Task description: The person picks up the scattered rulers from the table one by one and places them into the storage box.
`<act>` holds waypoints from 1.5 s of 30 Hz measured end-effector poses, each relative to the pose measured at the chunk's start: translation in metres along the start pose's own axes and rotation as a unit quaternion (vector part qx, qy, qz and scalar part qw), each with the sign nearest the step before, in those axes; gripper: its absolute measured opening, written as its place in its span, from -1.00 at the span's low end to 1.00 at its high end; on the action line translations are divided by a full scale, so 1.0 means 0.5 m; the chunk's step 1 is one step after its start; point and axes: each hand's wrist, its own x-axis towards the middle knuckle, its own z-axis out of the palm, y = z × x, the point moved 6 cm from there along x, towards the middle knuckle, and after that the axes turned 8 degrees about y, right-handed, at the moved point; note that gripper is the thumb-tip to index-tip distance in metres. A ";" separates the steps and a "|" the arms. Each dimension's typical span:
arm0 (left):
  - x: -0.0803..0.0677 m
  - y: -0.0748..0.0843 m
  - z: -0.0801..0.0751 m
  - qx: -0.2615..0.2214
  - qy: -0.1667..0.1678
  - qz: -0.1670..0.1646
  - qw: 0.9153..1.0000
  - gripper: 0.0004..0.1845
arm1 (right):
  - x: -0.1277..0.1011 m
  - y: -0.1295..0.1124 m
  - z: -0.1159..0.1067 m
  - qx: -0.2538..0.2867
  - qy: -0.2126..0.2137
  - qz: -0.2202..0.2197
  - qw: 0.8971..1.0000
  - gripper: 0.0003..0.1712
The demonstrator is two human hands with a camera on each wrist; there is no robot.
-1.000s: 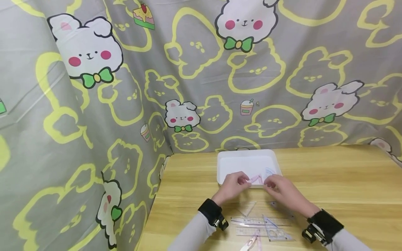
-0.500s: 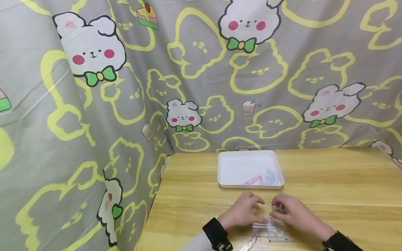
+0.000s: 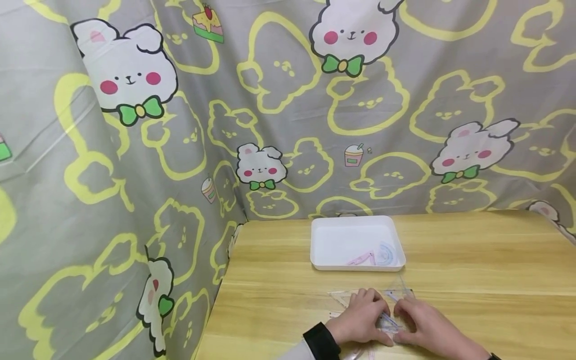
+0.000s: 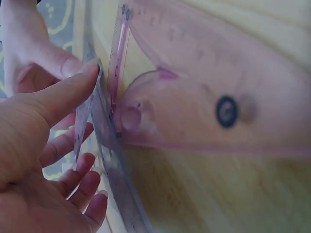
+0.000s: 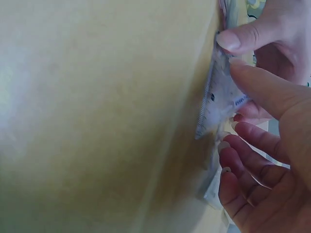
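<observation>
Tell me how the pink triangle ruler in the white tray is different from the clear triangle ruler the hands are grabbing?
The small pink plastic triangle ruler lies inside the white plastic tray, untouched; the clear bluish plastic triangle ruler is out on the wooden table, pinched between the left hand and right hand. The pink one lies flat; the clear one is tipped up on edge in the wrist views. Both are see-through plastic.

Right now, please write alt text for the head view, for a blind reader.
Both hands, left hand and right hand, pinch a clear ruler on a wooden table. Behind them a white tray holds a pink set square and a blue protractor.
</observation>
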 end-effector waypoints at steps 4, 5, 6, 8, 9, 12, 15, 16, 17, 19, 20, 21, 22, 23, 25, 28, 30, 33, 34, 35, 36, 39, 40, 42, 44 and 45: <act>-0.003 0.000 0.003 -0.001 0.007 -0.005 1.000 -0.50 | -0.007 -0.004 0.006 -0.004 0.001 -0.012 1.000 -0.54; -0.004 0.000 0.004 -0.002 0.011 -0.004 1.000 -0.50 | -0.008 -0.004 0.006 -0.002 0.000 -0.011 1.000 -0.56; -0.004 -0.001 0.006 -0.005 0.015 -0.004 1.000 -0.50 | -0.009 -0.004 0.007 0.000 -0.003 -0.006 1.000 -0.59; -0.005 -0.002 0.006 -0.014 0.027 -0.003 1.000 -0.51 | -0.008 -0.004 0.007 0.007 -0.006 0.001 1.000 -0.65; -0.005 -0.003 0.007 -0.024 0.034 -0.003 0.999 -0.54 | -0.008 -0.004 0.007 0.013 -0.006 0.005 1.000 -0.67; -0.005 -0.003 0.004 -0.069 0.060 0.003 0.996 -0.68 | -0.003 -0.004 0.005 0.047 0.008 0.001 0.999 -0.74; -0.005 -0.002 0.001 -0.120 0.065 -0.002 0.991 -0.79 | 0.000 -0.006 0.003 0.091 0.018 -0.018 0.996 -0.80; -0.005 -0.001 0.000 -0.131 0.064 -0.004 0.989 -0.80 | 0.000 -0.007 0.002 0.104 0.020 -0.028 0.994 -0.82; -0.007 -0.001 0.000 -0.144 0.060 -0.010 0.988 -0.81 | -0.001 -0.007 0.001 0.114 0.020 -0.037 0.993 -0.83; -0.010 -0.001 0.000 -0.158 0.054 -0.020 0.986 -0.80 | -0.003 -0.009 -0.001 0.133 0.014 -0.052 0.990 -0.83; -0.011 -0.001 0.000 -0.163 0.053 -0.022 0.985 -0.80 | -0.004 -0.009 -0.001 0.139 0.011 -0.057 0.989 -0.83; -0.013 -0.001 0.000 -0.170 0.053 -0.022 0.984 -0.80 | -0.005 -0.010 -0.001 0.145 0.008 -0.061 0.988 -0.82; -0.015 -0.002 -0.001 -0.182 0.054 -0.024 0.982 -0.79 | -0.005 -0.011 -0.001 0.151 0.005 -0.062 0.987 -0.82; -0.016 -0.003 -0.001 -0.205 0.054 -0.030 0.977 -0.77 | -0.006 -0.011 -0.002 0.159 0.001 -0.060 0.985 -0.83; -0.020 -0.009 0.000 -0.257 0.054 -0.048 0.964 -0.72 | -0.006 -0.012 -0.003 0.173 -0.005 -0.055 0.983 -0.84; -0.025 -0.023 -0.001 -0.338 0.064 -0.087 0.935 -0.66 | -0.004 -0.016 -0.007 0.180 -0.002 -0.044 0.983 -0.85; -0.030 -0.030 -0.002 -0.378 0.069 -0.107 0.917 -0.68 | -0.003 -0.019 -0.012 0.181 0.005 -0.037 0.983 -0.85; -0.033 -0.035 -0.003 -0.426 0.068 -0.109 0.895 -0.78 | 0.004 -0.026 -0.019 0.175 0.024 -0.033 0.984 -0.84; -0.034 -0.035 -0.003 -0.443 0.064 -0.105 0.888 -0.80 | 0.006 -0.028 -0.021 0.172 0.030 -0.031 0.984 -0.84; -0.034 -0.034 -0.003 -0.463 0.060 -0.100 0.879 -0.80 | 0.009 -0.030 -0.022 0.171 0.037 -0.029 0.984 -0.83; -0.035 -0.033 -0.003 -0.484 0.056 -0.094 0.868 -0.80 | 0.011 -0.032 -0.024 0.169 0.046 -0.028 0.984 -0.83; -0.034 -0.029 -0.005 -0.538 0.049 -0.078 0.838 -0.77 | 0.020 -0.038 -0.028 0.164 0.070 -0.038 0.983 -0.85; -0.033 -0.029 -0.007 -0.549 0.049 -0.073 0.831 -0.77 | 0.023 -0.040 -0.029 0.159 0.077 -0.042 0.983 -0.81; -0.029 -0.030 -0.014 -0.558 0.053 -0.064 0.826 -0.78 | 0.031 -0.044 -0.031 0.152 0.087 -0.049 0.983 -0.67; -0.024 -0.033 -0.024 -0.553 0.059 -0.056 0.829 -0.79 | 0.043 -0.048 -0.033 0.143 0.095 -0.055 0.984 -0.54; -0.022 -0.035 -0.029 -0.549 0.061 -0.055 0.832 -0.80 | 0.049 -0.050 -0.034 0.141 0.097 -0.054 0.984 -0.52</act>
